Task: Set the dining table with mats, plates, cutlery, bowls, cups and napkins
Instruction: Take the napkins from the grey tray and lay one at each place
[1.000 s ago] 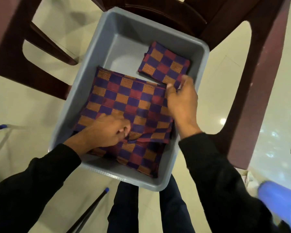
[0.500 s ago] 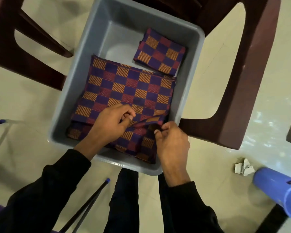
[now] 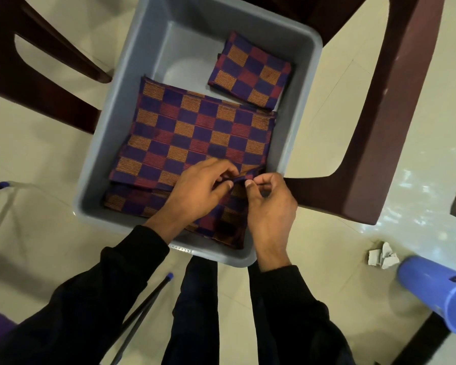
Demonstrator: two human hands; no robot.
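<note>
Right hand (image 3: 270,206): thumb and fingers pinch the near corner of the top mat (image 3: 195,143), probably to peel one layer free.
Left hand (image 3: 198,192): pinches the same raised fold, at 9 o'clock of the right.
Mats: stacked in the grey tub (image 3: 103,159), spreading toward 11 o'clock from the grip.
Napkins (image 3: 250,72): folded, at 12 o'clock, untouched.

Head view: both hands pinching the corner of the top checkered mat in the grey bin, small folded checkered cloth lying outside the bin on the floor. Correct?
Not quite. In the head view the small folded checkered cloth lies inside the grey bin, at its far end. The rest holds: the left hand and right hand pinch the corner of the top checkered mat.
</note>
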